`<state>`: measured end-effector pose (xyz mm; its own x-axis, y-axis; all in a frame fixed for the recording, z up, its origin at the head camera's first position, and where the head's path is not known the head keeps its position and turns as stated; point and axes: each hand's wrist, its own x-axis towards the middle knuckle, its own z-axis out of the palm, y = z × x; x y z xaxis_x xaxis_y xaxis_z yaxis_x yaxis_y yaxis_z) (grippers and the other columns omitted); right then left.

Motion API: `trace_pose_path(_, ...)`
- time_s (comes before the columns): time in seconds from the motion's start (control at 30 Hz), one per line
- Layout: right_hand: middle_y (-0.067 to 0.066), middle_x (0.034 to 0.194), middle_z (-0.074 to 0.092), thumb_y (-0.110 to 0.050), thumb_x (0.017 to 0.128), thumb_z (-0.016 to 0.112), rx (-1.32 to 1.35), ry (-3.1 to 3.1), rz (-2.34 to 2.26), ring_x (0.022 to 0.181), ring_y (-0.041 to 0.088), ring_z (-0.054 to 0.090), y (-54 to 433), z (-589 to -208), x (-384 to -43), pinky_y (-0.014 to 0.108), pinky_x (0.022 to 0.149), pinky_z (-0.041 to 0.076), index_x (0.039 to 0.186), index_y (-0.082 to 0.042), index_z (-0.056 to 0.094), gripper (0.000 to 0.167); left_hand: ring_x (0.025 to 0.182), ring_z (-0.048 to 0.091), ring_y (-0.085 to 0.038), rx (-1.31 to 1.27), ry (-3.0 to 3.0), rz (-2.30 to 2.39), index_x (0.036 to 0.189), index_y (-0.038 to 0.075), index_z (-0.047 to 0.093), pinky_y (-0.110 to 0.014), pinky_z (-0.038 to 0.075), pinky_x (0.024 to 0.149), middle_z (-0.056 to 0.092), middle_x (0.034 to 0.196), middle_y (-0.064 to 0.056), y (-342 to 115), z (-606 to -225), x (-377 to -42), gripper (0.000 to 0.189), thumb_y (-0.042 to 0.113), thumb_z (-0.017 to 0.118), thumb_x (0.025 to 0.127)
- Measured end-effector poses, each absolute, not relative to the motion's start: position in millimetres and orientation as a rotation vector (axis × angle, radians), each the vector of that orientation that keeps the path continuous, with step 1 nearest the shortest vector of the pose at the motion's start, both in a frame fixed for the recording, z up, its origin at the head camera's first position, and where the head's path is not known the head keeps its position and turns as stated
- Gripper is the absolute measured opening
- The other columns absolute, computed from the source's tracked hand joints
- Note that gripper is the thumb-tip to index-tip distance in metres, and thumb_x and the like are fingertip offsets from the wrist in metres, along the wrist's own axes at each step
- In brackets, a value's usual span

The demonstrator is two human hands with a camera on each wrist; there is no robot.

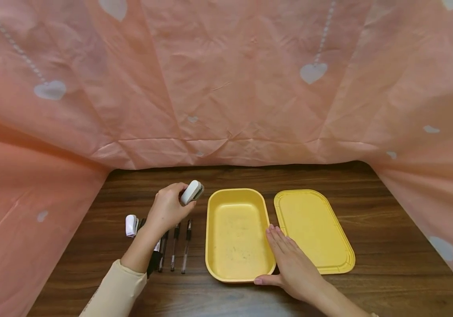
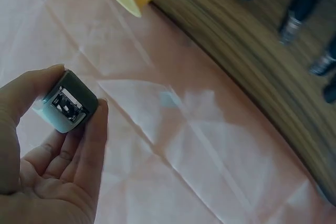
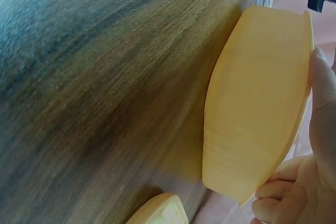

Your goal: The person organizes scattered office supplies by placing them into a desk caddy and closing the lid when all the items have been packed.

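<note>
My left hand (image 1: 167, 209) grips a small white stapler (image 1: 192, 192) between thumb and fingers, raised above the table left of a yellow box. In the left wrist view the end of the stapler (image 2: 70, 103) faces the camera, with dark and metal parts inside. The open-topped yellow box (image 1: 237, 237) has nothing inside. My right hand (image 1: 293, 266) rests against its near right corner, fingers straight along the right rim and thumb at the near edge. The right wrist view shows the box's outer wall (image 3: 257, 98) beside that hand.
The yellow lid (image 1: 315, 231) lies flat right of the box. Several pens lie left of the box, among them a clear pen (image 1: 186, 246) with a black grip. A second white stapler-like object (image 1: 131, 225) sits farther left. Pink cloth (image 1: 230, 88) hangs around the wooden table (image 1: 384, 246).
</note>
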<state>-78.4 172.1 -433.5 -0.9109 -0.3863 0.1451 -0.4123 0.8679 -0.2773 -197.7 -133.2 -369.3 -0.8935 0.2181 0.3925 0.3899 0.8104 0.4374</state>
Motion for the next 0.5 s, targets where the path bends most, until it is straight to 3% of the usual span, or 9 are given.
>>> trace_pose_path(0.23, 0.023, 0.153, 0.033, -0.069, 0.074, 0.063, 0.631, -2.961, 0.462, 0.143, 0.036, 0.032, 171, -432, -78, 0.051, 0.112, 0.033, 0.145, 0.007, 0.036, 0.108, 0.088, 0.067, -0.027, -0.553, -2.724, -0.768, 0.108, 0.002, 0.067, -0.039, 0.055, 0.073, 0.070, 0.103, -0.013, -105, -364, -210, 0.035, 0.015, 0.079, 0.077)
trace_pose_path(0.5, 0.022, 0.155, 0.030, -0.067, 0.074, 0.065, 0.617, -2.997, 0.516, 0.145, 0.036, 0.029, 171, -429, -78, 0.052, 0.113, 0.031, 0.146, 0.007, 0.034, 0.107, 0.088, 0.067, -0.025, -0.669, -2.742, -0.739, 0.105, 0.003, 0.067, -0.037, 0.056, 0.074, 0.069, 0.103, -0.012, -76, -369, -224, 0.030, 0.013, 0.077, 0.079)
